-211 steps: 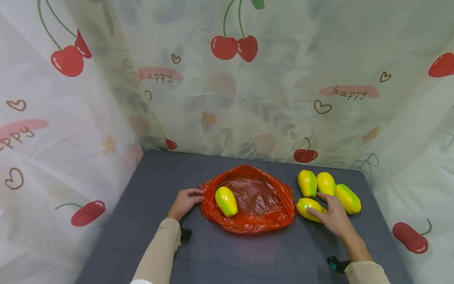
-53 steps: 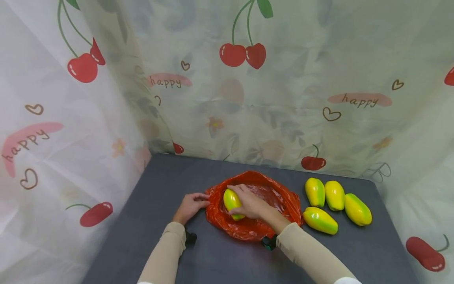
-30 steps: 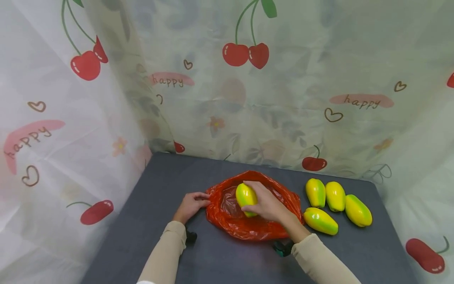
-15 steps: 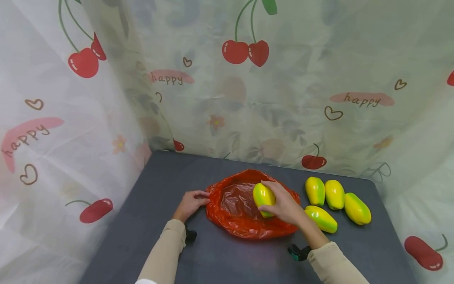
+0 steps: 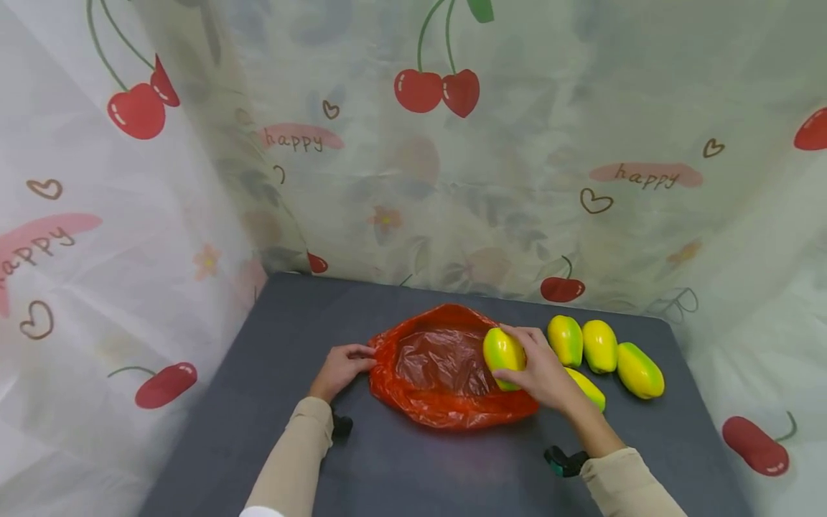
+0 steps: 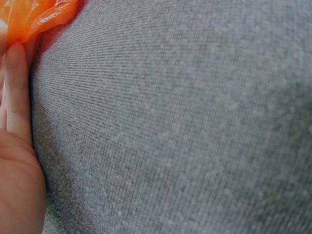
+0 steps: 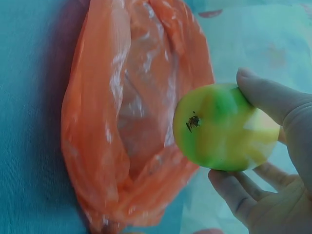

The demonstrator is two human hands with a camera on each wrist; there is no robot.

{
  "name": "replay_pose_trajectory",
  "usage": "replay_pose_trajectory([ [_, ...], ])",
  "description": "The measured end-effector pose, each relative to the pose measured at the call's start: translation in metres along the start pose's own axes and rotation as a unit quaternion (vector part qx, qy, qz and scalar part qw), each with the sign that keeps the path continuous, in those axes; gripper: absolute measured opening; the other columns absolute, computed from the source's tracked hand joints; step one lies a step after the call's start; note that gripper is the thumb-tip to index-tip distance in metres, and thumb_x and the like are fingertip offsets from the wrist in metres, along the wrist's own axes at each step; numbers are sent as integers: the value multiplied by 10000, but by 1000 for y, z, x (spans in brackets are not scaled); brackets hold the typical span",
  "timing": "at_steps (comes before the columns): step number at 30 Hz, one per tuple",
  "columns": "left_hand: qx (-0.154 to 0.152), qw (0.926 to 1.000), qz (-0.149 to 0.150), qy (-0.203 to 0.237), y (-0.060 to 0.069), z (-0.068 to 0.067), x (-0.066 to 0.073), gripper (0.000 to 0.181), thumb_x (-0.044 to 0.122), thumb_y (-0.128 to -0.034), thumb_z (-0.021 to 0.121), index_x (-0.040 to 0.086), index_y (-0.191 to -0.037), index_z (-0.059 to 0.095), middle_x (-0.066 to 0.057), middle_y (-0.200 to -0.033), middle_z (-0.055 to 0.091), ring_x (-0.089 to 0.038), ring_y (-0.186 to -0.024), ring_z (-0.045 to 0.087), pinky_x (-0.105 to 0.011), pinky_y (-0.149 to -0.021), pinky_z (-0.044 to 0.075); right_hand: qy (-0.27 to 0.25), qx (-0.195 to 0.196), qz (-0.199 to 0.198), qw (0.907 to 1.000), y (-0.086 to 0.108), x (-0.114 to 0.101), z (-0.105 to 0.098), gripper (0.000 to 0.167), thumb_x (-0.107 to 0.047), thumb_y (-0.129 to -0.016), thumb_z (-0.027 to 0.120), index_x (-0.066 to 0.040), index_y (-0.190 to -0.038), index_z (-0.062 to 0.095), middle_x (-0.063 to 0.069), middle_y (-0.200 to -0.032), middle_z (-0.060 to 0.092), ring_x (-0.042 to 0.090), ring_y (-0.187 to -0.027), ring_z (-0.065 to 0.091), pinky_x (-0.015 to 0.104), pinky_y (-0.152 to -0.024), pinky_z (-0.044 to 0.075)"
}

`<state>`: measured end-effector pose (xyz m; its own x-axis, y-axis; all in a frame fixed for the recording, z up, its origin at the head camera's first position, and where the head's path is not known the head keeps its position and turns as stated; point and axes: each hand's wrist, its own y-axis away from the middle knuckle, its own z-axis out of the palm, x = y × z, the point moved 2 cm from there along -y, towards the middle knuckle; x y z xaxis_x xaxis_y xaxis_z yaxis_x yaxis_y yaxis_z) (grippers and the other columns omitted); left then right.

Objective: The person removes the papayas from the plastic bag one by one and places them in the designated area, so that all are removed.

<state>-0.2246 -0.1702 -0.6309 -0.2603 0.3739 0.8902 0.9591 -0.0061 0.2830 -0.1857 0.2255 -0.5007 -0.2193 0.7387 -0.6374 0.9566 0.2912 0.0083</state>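
An orange-red plastic bag [image 5: 439, 415] lies on the table with its mouth spread wide, and no fruit shows inside it. At its left rim my left hand [image 5: 339, 370] pinches the plastic; in the left wrist view, the fingertips [image 6: 17, 53] meet the bag's edge [image 6: 46, 19]. My right hand [image 5: 543, 366] grips a yellow-green papaya [image 5: 500, 355] over the bag's right rim. In the right wrist view, this papaya [image 7: 219, 127] sits between thumb and fingers, its dark stem spot facing the camera, with the bag [image 7: 97, 126] beyond it.
Several more papayas lie right of the bag: one at the back [image 5: 565, 341], others beside it, and a nearer papaya [image 5: 589, 391] partly hidden by my right hand. The dark grey table [image 5: 413, 474] meets a printed curtain [image 5: 517, 179] at its back and sides.
Seven seconds ago the papaya lay in the bag's left part, my right hand among the other papayas. The right hand then gripped it and moved it rightward; the left hand stayed at the rim.
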Motion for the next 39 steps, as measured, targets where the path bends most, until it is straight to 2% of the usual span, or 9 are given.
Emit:
replay_pose_trajectory([
  [5, 7, 10000, -72, -10, -1, -1, -2, 220, 317, -883, 799, 222, -1081, 796, -22, -1146, 768, -179, -1035, 682, -491, -1060, 508, 106, 82, 70, 9999, 6, 14, -11, 838, -368, -871, 812, -134, -1561, 396, 189, -1442, 421, 352, -1232, 498, 570, -991, 516],
  [11, -77, 9999, -73, -28, -1, 0, -1, 219, 313, -891, 791, 214, -1087, 794, -23, -1145, 768, -171, -1023, 683, -487, -1052, 514, 155, 182, 405, 9989, 14, 32, -25, 863, -378, -887, 796, -101, -1574, 352, 223, -1451, 402, 375, -1249, 456, 583, -977, 504],
  [18, -13, 9999, -138, -7, 5, -1, 4, 209, 271, -896, 787, 214, -1097, 792, -30, -1168, 761, -189, -1043, 685, -480, -1055, 515, 341, 311, 492, 9977, 23, 48, -42, 878, -332, -892, 797, -21, -1562, 323, 284, -1487, 386, 404, -1234, 449, 619, -987, 478],
  [29, 18, 9999, -100, -5, 8, -1, 9, 200, 248, -886, 800, 207, -1082, 795, -28, -1124, 772, -172, -1006, 685, -448, -1016, 524, 509, 605, 649, 9947, 40, 63, -68, 837, -301, -878, 813, 3, -1533, 390, 315, -1347, 409, 382, -1096, 444, 490, -839, 463],
  [36, -19, 9999, -106, 16, 7, 0, 8, 204, 250, -886, 802, 205, -1085, 795, -28, -1136, 770, -171, -1022, 684, -445, -1021, 525, 528, 654, 1000, 9914, 54, 81, -84, 880, -300, -891, 793, 114, -1511, 326, 368, -1421, 366, 482, -1188, 453, 631, -934, 485],
  [39, -20, 9999, -104, 1, 7, 0, 8, 202, 260, -890, 797, 210, -1085, 795, -25, -1145, 766, -184, -1046, 674, -453, -1033, 512, 567, 676, 1122, 9898, 60, 89, -92, 885, -313, -886, 798, 109, -1509, 334, 366, -1436, 366, 493, -1199, 448, 647, -930, 481],
])
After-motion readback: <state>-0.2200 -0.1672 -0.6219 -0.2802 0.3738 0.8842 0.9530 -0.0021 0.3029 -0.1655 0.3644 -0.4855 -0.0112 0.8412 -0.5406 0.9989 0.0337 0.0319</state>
